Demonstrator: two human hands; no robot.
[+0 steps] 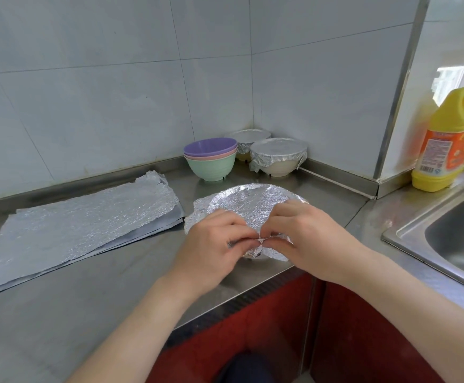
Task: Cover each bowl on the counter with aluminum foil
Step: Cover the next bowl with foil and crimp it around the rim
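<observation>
Head view | step: crimping foil (pixel 253 205) over a bowl hidden beneath, left of sink (pixel 407 230) | left hand (pixel 211 244), right hand (pixel 305 239) both pinch its near edge | next: fold remaining rim down; stack (pixel 211 158), also left of sink, uncovered

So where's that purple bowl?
In the head view, the purple bowl tops a stack of bowls near the back corner, left of two foil-covered bowls.

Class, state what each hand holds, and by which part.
The left hand and right hand both pinch the foil sheet at its crumpled near edge.
</observation>
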